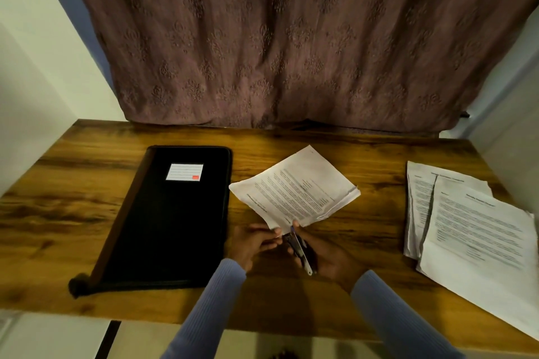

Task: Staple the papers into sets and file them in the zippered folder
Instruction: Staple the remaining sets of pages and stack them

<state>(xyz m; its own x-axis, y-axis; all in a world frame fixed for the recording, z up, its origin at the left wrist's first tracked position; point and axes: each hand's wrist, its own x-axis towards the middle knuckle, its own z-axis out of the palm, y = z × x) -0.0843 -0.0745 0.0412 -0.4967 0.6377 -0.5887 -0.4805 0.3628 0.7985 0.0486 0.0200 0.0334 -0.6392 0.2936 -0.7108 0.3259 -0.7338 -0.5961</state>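
Observation:
A set of printed papers (296, 188) lies tilted on the wooden table (73, 183), its near corner lifted between my hands. My left hand (252, 243) pinches that corner with fingertips. My right hand (323, 256) grips a dark stapler (300, 251) with a silver top, its jaws at the same corner and my thumb on the paper. A black zippered folder (172, 221) with a white label lies closed to the left. More printed papers (472, 230) lie in loose overlapping stacks at the right.
A brown patterned curtain (291, 38) hangs behind the table's far edge. White walls stand to the left and right. The loose stack overhangs the table's front right edge. Bare wood lies between the folder and my hands.

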